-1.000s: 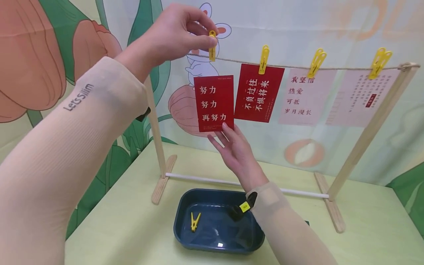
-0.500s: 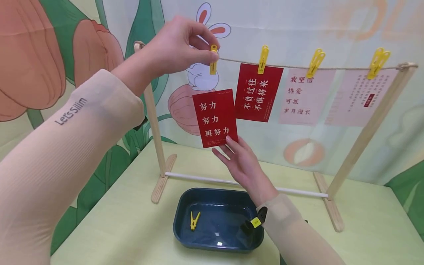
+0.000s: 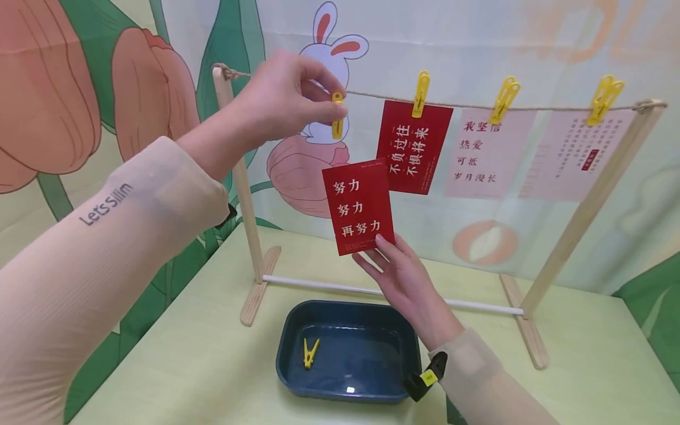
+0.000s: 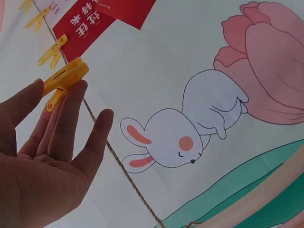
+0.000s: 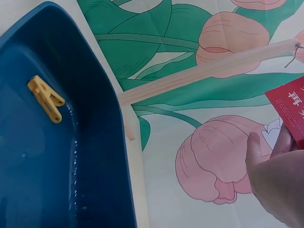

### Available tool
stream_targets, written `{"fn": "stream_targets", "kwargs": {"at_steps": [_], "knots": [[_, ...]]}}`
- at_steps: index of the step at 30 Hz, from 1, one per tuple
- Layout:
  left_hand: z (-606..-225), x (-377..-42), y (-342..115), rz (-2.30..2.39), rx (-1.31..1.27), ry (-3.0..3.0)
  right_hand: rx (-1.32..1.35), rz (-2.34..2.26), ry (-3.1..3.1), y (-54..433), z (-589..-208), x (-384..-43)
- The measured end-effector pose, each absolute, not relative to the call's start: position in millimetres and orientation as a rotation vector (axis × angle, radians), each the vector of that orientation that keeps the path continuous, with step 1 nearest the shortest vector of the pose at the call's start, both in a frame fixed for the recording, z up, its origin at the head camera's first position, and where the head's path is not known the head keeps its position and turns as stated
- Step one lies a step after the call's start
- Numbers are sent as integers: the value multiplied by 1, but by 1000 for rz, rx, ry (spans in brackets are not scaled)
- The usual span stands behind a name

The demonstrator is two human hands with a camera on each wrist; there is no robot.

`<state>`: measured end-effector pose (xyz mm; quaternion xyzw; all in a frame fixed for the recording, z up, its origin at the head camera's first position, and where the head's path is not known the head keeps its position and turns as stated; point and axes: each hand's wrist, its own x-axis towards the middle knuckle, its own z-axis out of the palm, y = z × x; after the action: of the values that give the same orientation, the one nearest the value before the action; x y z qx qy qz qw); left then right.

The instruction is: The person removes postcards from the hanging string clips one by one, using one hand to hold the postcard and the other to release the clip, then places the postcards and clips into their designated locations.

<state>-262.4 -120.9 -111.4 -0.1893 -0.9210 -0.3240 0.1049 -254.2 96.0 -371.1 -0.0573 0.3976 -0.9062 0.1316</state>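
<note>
My left hand [image 3: 287, 97] pinches a yellow clothespin [image 3: 337, 121] between thumb and fingers, in front of the twine line. In the left wrist view this clothespin [image 4: 69, 78] is off the twine [image 4: 121, 168]. Lower down, my right hand [image 3: 411, 286] holds a red card [image 3: 357, 206] with white characters by its lower right corner. The card's top right corner overlaps a second red card [image 3: 417, 150], which hangs from the line by a yellow clothespin [image 3: 421, 94]. The right wrist view shows only part of the held card [image 5: 292, 104].
Two pale pink cards, one with large characters [image 3: 486, 156], hang further right from yellow clothespins. The wooden posts [image 3: 595, 206] of the stand rise at both sides. A blue tray [image 3: 347, 395] below contains a yellow clothespin [image 3: 310, 353]. A printed backdrop [image 3: 558, 236] hangs behind.
My left hand has come down with the clothespin, from around line height to below it. My right hand has lowered the red card and shifted it slightly right.
</note>
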Motion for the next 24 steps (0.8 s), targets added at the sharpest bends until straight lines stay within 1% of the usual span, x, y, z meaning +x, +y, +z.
{"fn": "stream_targets", "kwargs": {"at_steps": [15,24], "knots": [[-139,-255,-120,-1094,-494,-2785,-88,-2635,1217,140,-385,-233],[-162,-256,-119,-1177,-531,-2814,-51,-2631,1258,163,-393,-221]]}}
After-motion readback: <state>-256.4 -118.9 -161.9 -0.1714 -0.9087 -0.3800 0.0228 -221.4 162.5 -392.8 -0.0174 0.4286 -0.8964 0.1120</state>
